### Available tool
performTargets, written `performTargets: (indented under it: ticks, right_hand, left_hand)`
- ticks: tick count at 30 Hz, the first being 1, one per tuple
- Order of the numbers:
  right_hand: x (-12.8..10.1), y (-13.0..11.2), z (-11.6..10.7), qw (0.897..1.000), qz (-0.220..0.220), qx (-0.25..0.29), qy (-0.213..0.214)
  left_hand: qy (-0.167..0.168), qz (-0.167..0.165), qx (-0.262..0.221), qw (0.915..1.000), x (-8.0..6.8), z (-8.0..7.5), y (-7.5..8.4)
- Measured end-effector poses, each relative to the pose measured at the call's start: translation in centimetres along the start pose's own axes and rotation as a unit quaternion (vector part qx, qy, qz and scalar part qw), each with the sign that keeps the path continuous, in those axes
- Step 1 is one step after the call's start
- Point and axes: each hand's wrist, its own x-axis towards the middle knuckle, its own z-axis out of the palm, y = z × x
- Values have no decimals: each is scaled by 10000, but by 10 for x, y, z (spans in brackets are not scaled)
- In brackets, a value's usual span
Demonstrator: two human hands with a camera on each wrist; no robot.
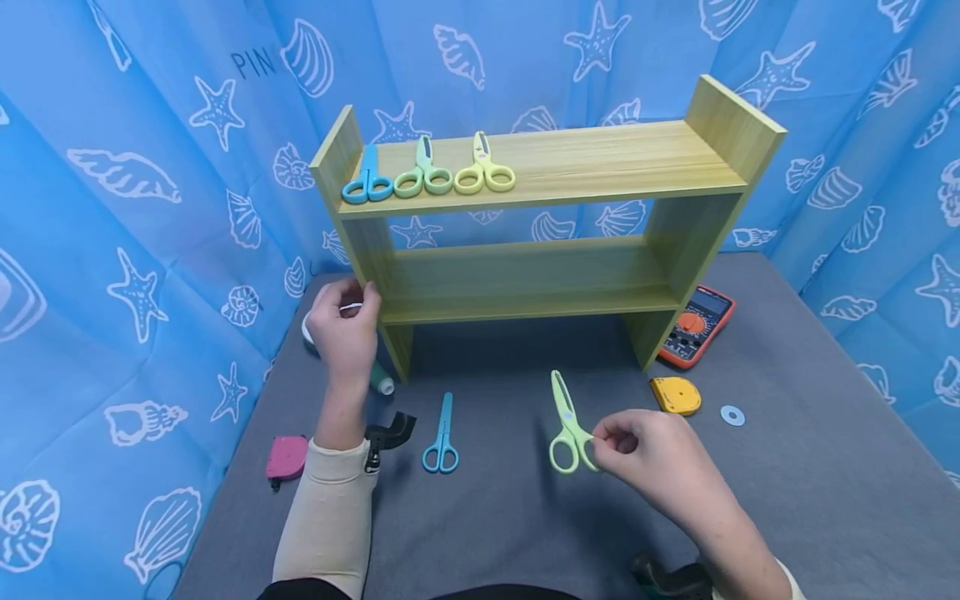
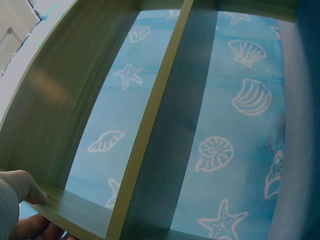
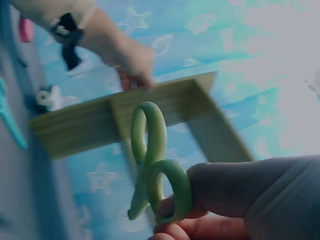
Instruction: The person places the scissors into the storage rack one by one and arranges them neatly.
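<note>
At lower centre, light, stiff green scissors (image 1: pixel 567 427) on the grey surface (image 1: pixel 787 483) are pinched by one handle loop in the right hand (image 1: pixel 645 454), while the shelf's (image 1: pixel 540 167) left upright is gripped by the left hand (image 1: pixel 343 333).

The left hand (image 1: pixel 343 327) covers most of a white thing (image 1: pixel 307 331) by the shelf's (image 1: pixel 525 275) leg, so no telling what it is. The teal-capped item (image 1: pixel 381 381) under the wrist is mostly hidden too. Left wrist view cuts the hand off at the corner, only a thumb and fingertips show. Right wrist view is blurry, and the green scissors' (image 3: pixel 152 165) blades are hidden behind their handles. The dark object (image 1: pixel 667 577) at the head view's bottom edge is cropped.
</note>
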Motion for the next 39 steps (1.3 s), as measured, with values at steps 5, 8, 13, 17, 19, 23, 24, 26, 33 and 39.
performTargets:
  ticks: [5,8,13,17,19,23,24,26,33,39]
  right_hand:
    - [-9,-3,-24,9990,-318,-28,320]
    - [-11,-3,-39,9954,-641,-74,714]
    - [-13,-2,-63,9824,-1013,-137,1564]
    - [-14,-6,-82,9717,-1165,-129,2051]
    - [-14,-10,-92,9672,-1241,-142,2210]
    - [-7,-20,-112,9606,-1404,-178,2392]
    - [-5,-22,-117,9589,-1422,-188,2450]
    - [3,-28,-126,9573,-1433,-180,2504]
    - [37,-54,-154,9605,-1121,-81,2547]
    - [71,-82,-176,9679,-872,5,2359]
  left_hand:
    - [-53,38,-53,10000,0,-1,-1]
    - [-47,49,-38,10000,1,-1,-1]
    - [-48,143,-29,9999,1,-1,-2]
    - [-25,145,-74,9999,1,-1,-3]
    - [-16,119,-77,9999,1,-1,-2]
    - [-19,117,-33,9999,1,-1,-2]
    - [-20,118,-26,9999,1,-1,-2]
    - [-10,128,-22,9999,1,-1,-2]
    - [22,157,-68,9999,2,-2,-4]
    - [-4,105,-87,9999,2,-1,-3]
